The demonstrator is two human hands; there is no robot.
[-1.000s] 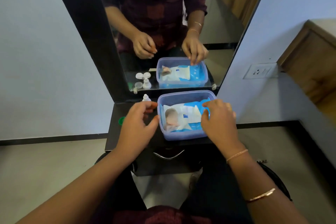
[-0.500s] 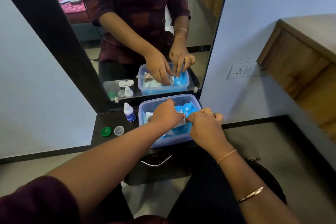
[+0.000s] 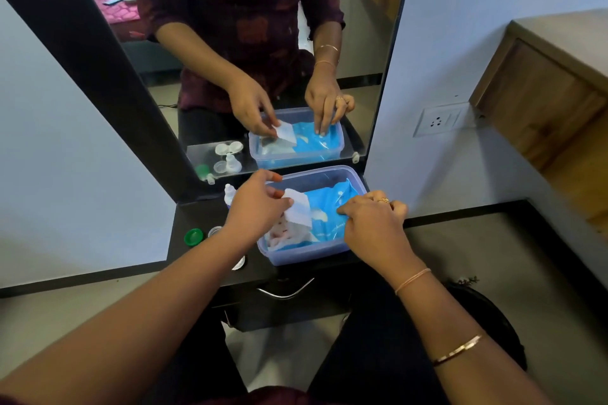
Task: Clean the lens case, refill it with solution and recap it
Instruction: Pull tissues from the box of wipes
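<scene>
Black worktop (image 3: 189, 260) nearest me: the lens case (image 3: 241, 262) peeks from under my left forearm, waiting to be wiped. My right hand (image 3: 371, 223) presses flat fingers on the blue wipe pack (image 3: 330, 209) to steady it in its tub (image 3: 309, 255), so my left hand (image 3: 255, 207), fingers pinching a white wipe (image 3: 297, 209), can draw it free.

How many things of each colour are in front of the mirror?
Blue: 2, tub and wipes pack
Green: 1, cap
White: 2, wipe and bottle
Clear: 1, small cap
Total: 6, skipping a shiny bit hidden under the arm
</scene>
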